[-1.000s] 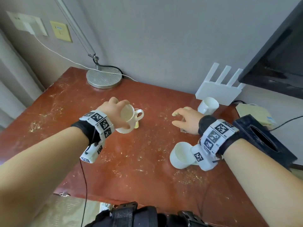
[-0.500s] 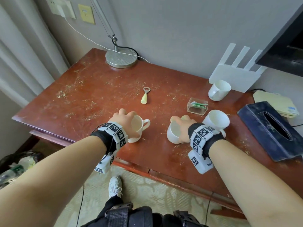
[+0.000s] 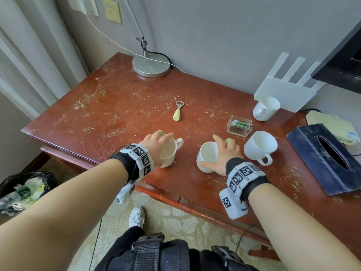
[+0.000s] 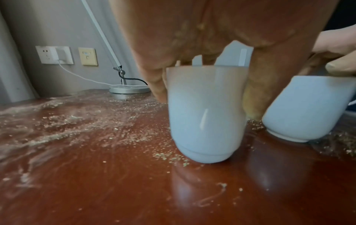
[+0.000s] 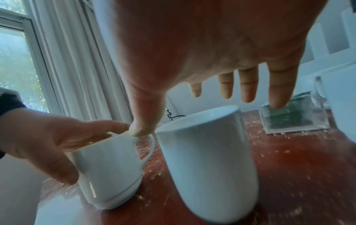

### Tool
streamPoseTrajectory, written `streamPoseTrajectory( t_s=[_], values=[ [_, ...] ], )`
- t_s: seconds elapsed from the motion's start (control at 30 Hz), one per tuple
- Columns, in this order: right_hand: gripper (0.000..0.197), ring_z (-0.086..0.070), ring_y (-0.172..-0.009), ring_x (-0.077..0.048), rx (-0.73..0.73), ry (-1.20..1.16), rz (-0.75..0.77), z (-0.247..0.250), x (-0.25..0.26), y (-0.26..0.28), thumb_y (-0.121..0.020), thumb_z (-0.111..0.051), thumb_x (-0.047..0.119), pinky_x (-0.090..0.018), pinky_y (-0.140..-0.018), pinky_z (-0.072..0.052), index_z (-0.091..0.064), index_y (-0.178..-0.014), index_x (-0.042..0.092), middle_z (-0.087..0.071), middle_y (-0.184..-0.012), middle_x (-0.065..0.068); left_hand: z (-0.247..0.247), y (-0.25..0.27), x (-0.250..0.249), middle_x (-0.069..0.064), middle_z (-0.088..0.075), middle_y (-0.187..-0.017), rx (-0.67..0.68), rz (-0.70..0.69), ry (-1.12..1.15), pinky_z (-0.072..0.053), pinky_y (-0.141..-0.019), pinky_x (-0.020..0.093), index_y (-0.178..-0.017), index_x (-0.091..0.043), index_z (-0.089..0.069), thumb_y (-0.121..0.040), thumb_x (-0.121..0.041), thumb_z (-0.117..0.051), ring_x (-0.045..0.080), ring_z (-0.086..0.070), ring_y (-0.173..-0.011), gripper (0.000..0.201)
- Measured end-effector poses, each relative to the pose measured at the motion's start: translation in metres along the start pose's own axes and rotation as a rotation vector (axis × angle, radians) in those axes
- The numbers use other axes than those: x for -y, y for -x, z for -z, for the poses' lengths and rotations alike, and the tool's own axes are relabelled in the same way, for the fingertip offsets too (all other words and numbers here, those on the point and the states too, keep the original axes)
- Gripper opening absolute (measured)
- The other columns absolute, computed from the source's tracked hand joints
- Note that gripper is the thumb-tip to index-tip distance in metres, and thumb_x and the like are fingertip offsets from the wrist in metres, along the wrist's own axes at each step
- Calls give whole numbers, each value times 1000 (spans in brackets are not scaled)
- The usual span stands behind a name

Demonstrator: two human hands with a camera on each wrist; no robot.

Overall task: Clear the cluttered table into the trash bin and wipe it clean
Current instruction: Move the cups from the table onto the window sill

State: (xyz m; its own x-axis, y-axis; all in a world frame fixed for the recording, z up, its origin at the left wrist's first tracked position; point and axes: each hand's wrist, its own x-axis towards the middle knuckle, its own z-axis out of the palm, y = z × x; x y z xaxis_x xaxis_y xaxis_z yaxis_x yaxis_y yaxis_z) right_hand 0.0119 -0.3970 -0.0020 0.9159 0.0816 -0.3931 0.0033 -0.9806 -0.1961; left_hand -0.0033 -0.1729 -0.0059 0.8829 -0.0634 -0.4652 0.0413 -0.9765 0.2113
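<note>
only the head view shows trash bin point(image 3: 25, 189) beside table point(image 3: 121, 106).

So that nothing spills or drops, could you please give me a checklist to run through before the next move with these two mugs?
1. Left hand grips left mug by its rim: ok.
2. Right hand grips tilted mug: not ok, fingers straight.
3. Tilted mug standing upright: not ok.
4. Both mugs empty: looks ok.
5. Trash bin in view, on floor at left: ok.
6. Table free of crumbs: not ok.
</note>
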Motion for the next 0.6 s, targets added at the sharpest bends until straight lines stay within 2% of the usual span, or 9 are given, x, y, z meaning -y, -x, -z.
streamPoseTrajectory(
  t_s=[0.07,0.13,0.27,0.37,0.5,0.6],
  values=[
    [99,-31,-129,-29,44,-160,-27,-13,-4,1,-72,-69,55,-38,-105,-33,-5,-146,37,-18,-141,-7,-1,2,4,-4,-13,-147,0,13,11,-43,-99,38,-146,-38,-3,-77,-20,-70,24,-30,-130,98],
    [97,-37,-127,-31,32,-283,-13,-24,-7,1,-74,-72,47,-39,-105,-37,-7,-145,38,-19,-143,-7,-4,4,5,-2,-18,-142,-17,38,35,-46,-96,39,-145,-36,-7,-73,-25,-73,25,-36,-125,98],
    [92,-41,-125,-29,-15,-298,66,-30,-5,-3,-71,-76,42,-38,-101,-41,-17,-142,37,-21,-145,-3,-14,11,4,-1,-23,-138,-89,64,135,-47,-91,36,-144,-29,-12,-73,-33,-73,25,-41,-120,94],
    [85,-50,-115,-25,-24,-321,120,-32,2,-4,-70,-74,43,-34,-93,-46,-23,-137,41,-25,-142,3,-18,17,6,-1,-22,-142,-142,73,198,-46,-86,34,-145,-25,-13,-75,-38,-70,26,-45,-117,91],
    [83,-47,-120,-20,-58,-357,241,-35,20,0,-69,-75,41,-31,-94,-43,-29,-138,36,-31,-139,5,-19,31,26,1,-23,-142,-205,162,333,-48,-82,32,-145,-23,-16,-72,-36,-74,27,-50,-112,94],
    [89,-43,-124,-17,-51,-366,367,-27,45,-1,-66,-78,41,-34,-99,-42,-27,-139,33,-33,-140,6,-13,48,50,2,-23,-141,-284,221,438,-44,-78,28,-145,-22,-17,-71,-34,-75,25,-49,-113,95]
  ],
)
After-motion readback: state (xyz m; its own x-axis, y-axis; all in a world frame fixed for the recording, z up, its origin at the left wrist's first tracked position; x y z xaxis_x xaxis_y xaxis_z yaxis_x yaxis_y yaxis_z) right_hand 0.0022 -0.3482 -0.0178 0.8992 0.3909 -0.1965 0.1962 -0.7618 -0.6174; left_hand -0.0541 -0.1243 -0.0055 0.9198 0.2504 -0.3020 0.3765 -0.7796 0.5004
